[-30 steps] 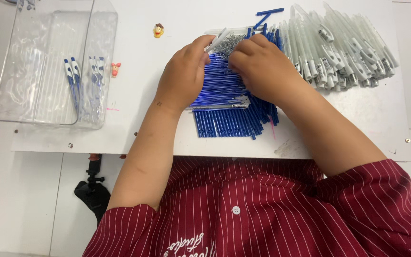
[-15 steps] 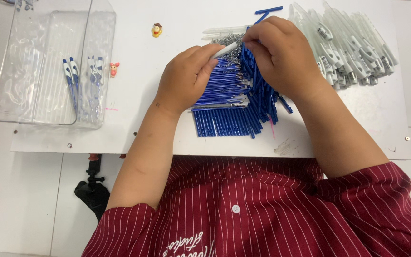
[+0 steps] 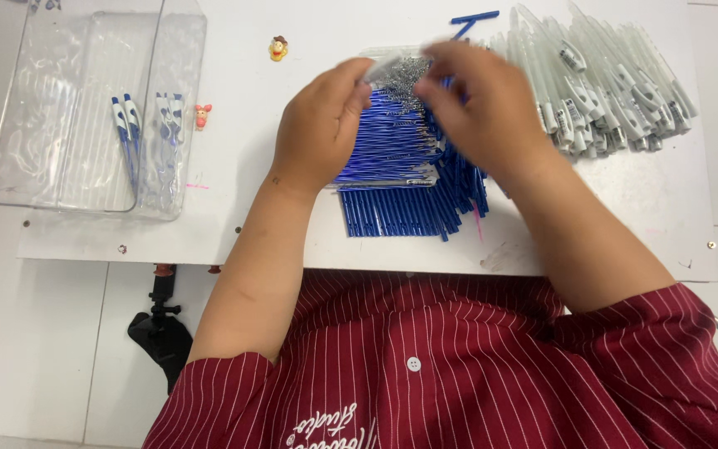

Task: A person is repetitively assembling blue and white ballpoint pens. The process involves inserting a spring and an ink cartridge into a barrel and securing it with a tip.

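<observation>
At the middle of the white worktop, close to its near edge, lies the landmark: a thick stack of blue pen refills, and everything else sits around it. Left of the stack, well apart, a clear plastic tray holds a few finished blue-and-white pens. Right of the stack, near it, is a large heap of clear pen barrels. Above the stack's far end, both hands work together. The left hand is curled, its fingertips pinched on what looks like a clear pen barrel, held just over the small pile of metal springs at the stack's far end. The right hand is blurred by motion; it hovers touching or just beside the same barrel, fingers bent, but whether it grips anything I cannot tell. Two loose blue pieces lie beyond the stack, and two tiny figurines sit between stack and tray.

As a judgement, the step in hand is fitting a part into the held barrel; the next move calls for lining the thin part up with the barrel's open end.
</observation>
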